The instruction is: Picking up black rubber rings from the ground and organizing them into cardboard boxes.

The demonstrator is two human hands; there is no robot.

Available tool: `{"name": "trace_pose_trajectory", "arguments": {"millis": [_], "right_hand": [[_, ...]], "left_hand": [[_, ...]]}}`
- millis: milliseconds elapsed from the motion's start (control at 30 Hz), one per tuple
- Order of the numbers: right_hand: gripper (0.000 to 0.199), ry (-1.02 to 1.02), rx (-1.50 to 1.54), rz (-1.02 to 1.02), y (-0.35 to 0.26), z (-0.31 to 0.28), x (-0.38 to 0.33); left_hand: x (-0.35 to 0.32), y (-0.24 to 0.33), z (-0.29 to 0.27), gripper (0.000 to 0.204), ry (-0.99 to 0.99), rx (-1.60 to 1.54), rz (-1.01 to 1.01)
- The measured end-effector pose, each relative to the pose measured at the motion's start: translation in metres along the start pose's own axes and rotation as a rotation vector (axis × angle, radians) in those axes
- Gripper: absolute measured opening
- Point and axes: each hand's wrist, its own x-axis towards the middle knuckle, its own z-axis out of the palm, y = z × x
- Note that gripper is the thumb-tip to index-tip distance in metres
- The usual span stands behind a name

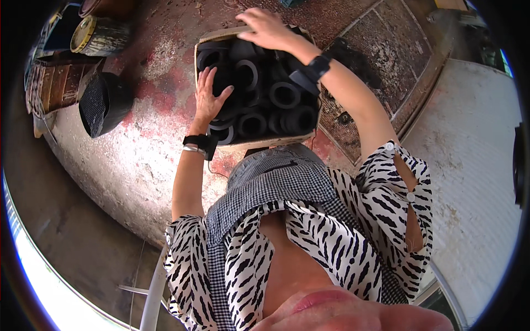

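- While resting on the lap, just past a checked cloth point(276, 176): a cardboard box point(205, 43), packed nearly to the brim with black rubber rings point(284, 94), most lying flat with holes upward, a few tipped on edge.
- Left hand point(208, 98): laid flat, fingers spread, on the rings at the box's left side; touching, not clenched, nothing gripped.
- Right hand point(266, 28): at the far rim, palm down, fingers curved over the topmost rings; whether closed on one, cannot tell.
- Dark bands on both wrists.
- Judged by the fill: box close to full, little room left on top; no loose rings visible outside it, so apparently only settling or levelling of the top layer left.
- Beneath and around: worn concrete floor point(138, 154) with faded red patches.
- To the left, well apart from the box: a dark mesh-covered object point(102, 105), a wooden crate point(58, 85), a tin can point(96, 34) on its side.
- To the right: a rusty metal grate point(386, 49).
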Motion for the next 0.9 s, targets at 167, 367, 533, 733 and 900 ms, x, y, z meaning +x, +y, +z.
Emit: {"name": "trace_pose_trajectory", "arguments": {"millis": [167, 367, 533, 733, 900], "right_hand": [[0.08, -0.145, 0.262, 0.238, 0.087, 0.017, -0.052], [0.077, -0.034, 0.075, 0.246, 0.052, 0.054, -0.059], [0.077, -0.21, 0.242, 0.218, 0.078, 0.045, -0.046], [0.079, -0.116, 0.281, 0.201, 0.097, 0.049, -0.072], [0.084, -0.151, 0.219, 0.193, 0.092, 0.063, -0.044]], "left_hand": [[-0.022, 0.02, -0.027, 0.068, 0.034, -0.048, -0.078], [-0.038, 0.007, -0.005, 0.058, 0.136, 0.249, -0.041], [-0.036, 0.009, 0.002, 0.057, 0.143, 0.22, -0.041], [-0.046, 0.005, 0.011, 0.054, 0.199, 0.163, 0.018], [-0.028, -0.023, -0.005, 0.054, 0.176, 0.116, 0.033]]}}
